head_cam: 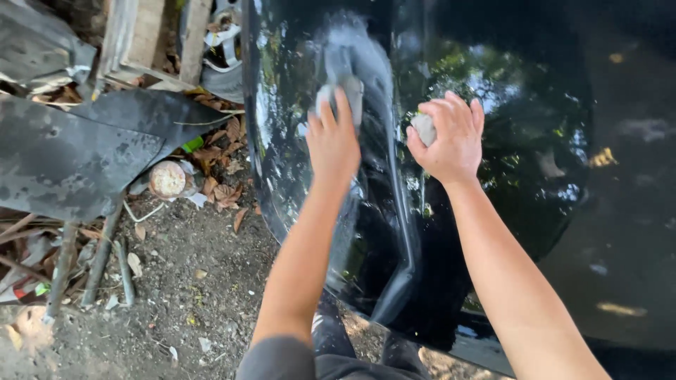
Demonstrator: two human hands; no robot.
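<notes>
Both hands: I see them on black glossy panel point(338, 211).
L hand point(332, 141): fingers flat, together, pressing grey pad point(350, 90) on hazy streak.
R hand point(451, 137): fist curled round grey lump point(423, 129).

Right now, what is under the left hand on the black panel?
Under the left hand a grey sanding pad lies on the glossy black panel, amid a dull whitish patch. Only the pad's top edge shows; the palm covers the rest.
</notes>
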